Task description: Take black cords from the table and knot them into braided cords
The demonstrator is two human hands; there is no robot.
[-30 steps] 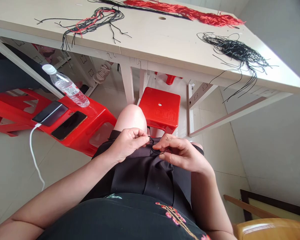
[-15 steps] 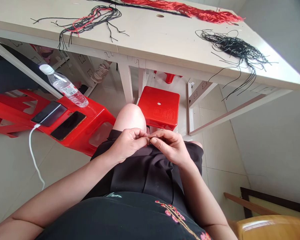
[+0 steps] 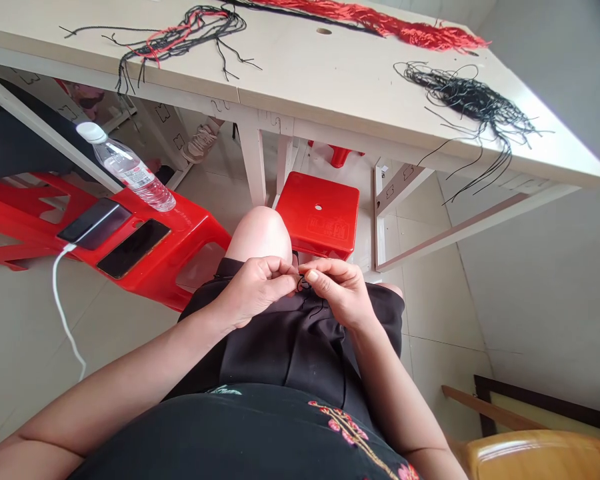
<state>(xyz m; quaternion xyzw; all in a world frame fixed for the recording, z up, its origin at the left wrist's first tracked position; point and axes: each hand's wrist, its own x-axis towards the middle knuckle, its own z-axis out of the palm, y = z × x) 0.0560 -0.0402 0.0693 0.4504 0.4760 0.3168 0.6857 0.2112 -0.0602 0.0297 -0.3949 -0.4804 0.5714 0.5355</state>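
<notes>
Above my lap, both hands meet with their fingertips almost touching. My left hand [image 3: 264, 288] is closed, thumb and forefinger pinching a thin black cord [image 3: 304, 284]. The same cord runs into my right hand [image 3: 341, 288], also closed in a pinch. Between the fingertips the cord forms a small loop, and a loose end hangs down over the dark shorts [image 3: 280, 347]. Fingers hide part of the cord. On the table, a bundle of black cords [image 3: 473, 100] lies at the right, and black and red cords [image 3: 185, 37] lie at the left.
The pale table [image 3: 330, 83] spans the view ahead, with a long red cord bundle [image 3: 380, 20] at its back. A red stool [image 3: 320, 210] stands under it. At left, another red stool [image 3: 185, 233] bears a water bottle [image 3: 135, 173] and two phones [image 3: 134, 248]. A wooden chair [image 3: 545, 457] is at lower right.
The black cord now shows a clearer loop between my fingertips, and a loose end has come into view below. My right thumb has shifted slightly. The view has tilted a little.
</notes>
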